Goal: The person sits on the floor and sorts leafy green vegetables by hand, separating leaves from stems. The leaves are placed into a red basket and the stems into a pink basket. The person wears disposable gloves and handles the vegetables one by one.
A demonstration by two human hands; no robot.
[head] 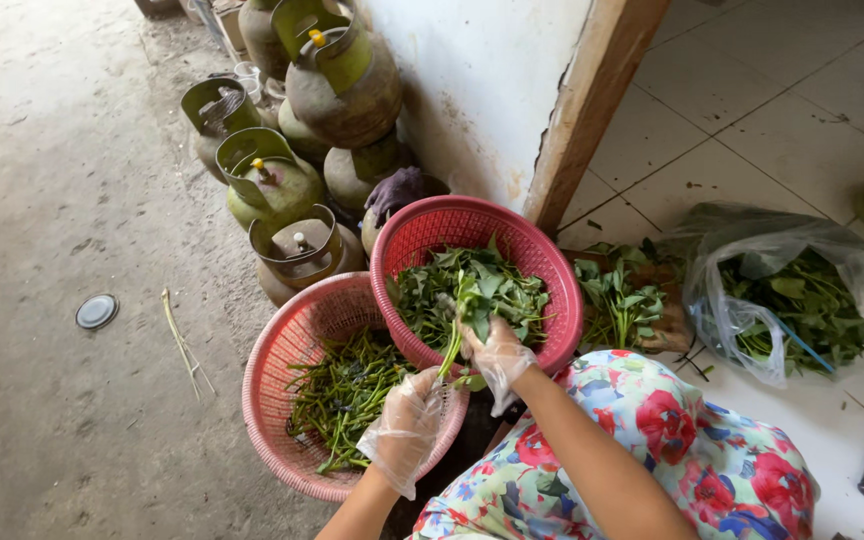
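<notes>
Both my hands wear thin clear plastic gloves. My left hand [407, 425] grips the lower end of a green leafy stalk [449, 350] above the edge of a pink basket [274, 345] that holds bare green stems [347, 390]. My right hand [497, 352] pinches the leafy top of the same stalk over a red basket [542, 255] filled with picked green leaves [472, 285]. The red basket rests partly on the pink one.
Several worn green gas cylinders [272, 185] stand against the white wall behind the baskets. A loose bunch of greens [617, 300] lies on the tiled floor, beside a clear plastic bag of greens [782, 295]. A round lid [97, 311] lies on the concrete at left.
</notes>
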